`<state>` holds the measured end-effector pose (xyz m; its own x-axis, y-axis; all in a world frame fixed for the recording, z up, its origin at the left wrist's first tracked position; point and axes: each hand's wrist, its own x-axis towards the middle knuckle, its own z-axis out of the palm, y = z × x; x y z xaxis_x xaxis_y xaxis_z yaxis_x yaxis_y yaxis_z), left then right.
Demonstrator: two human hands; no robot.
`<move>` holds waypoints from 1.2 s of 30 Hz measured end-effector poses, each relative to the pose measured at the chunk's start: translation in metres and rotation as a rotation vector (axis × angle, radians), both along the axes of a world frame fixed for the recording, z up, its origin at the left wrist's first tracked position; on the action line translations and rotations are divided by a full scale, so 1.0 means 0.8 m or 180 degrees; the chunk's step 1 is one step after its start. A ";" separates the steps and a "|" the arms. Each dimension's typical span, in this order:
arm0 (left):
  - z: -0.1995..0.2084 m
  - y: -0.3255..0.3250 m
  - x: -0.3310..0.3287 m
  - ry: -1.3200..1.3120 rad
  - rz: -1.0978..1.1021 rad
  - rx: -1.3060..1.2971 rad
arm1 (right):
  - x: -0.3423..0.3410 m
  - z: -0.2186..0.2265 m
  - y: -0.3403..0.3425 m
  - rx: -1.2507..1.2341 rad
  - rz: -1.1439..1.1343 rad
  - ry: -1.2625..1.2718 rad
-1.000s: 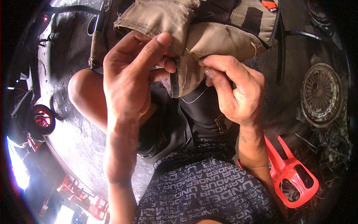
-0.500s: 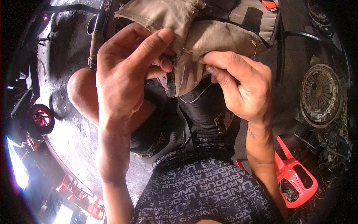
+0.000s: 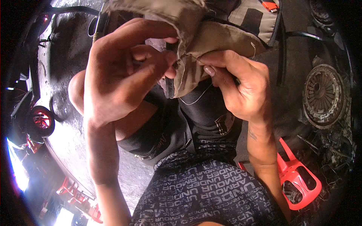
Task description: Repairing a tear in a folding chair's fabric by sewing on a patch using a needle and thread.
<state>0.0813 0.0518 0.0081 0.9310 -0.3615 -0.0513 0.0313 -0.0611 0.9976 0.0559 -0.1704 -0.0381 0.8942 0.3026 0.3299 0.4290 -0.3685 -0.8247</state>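
The left hand [image 3: 117, 79] is closest, its fingers curled and closed on the frayed edge of a worn tan and black cloth bag [image 3: 233, 37], which sits above the lap. Opposite it, the right hand [image 3: 241, 83] is drawn narrow, index fingertip and thumb close together against the bag's seam; whether they grip cloth or something finer cannot be told. A pale thread [image 3: 194, 102] hangs in a loose loop beneath the bag, between the black webbing strip [image 3: 169, 88] on its edge and the right hand. An orange tab [image 3: 269, 5] shows on the bag's far panel.

Below the hands are a dark patterned shirt [image 3: 211, 184] and black shorts [image 3: 151, 139], with a bare left knee [image 3: 76, 90] beyond the left wrist. Past the right forearm stands a red plastic chair [image 3: 301, 184]; farther up that side lies a round metal clutch cover [image 3: 324, 96]. Across the grey floor [image 3: 68, 132] to the left is a black-tyred wheel [image 3: 42, 120] with a red rim.
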 end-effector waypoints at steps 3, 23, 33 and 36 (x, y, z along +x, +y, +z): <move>0.010 0.000 0.013 -0.0376 -0.0364 0.0728 | 0.004 -0.003 0.002 0.0266 -0.0011 0.0027; -0.001 -0.020 0.004 -0.0894 -0.0280 0.1451 | -0.040 -0.029 0.045 0.0531 -0.1078 0.1017; -0.021 -0.045 -0.050 -0.2186 0.1407 0.2023 | -0.046 -0.016 0.029 0.1000 -0.0488 0.1467; -0.033 -0.050 -0.054 -0.2380 0.1539 0.2094 | -0.046 -0.019 0.033 0.0990 -0.0589 0.1537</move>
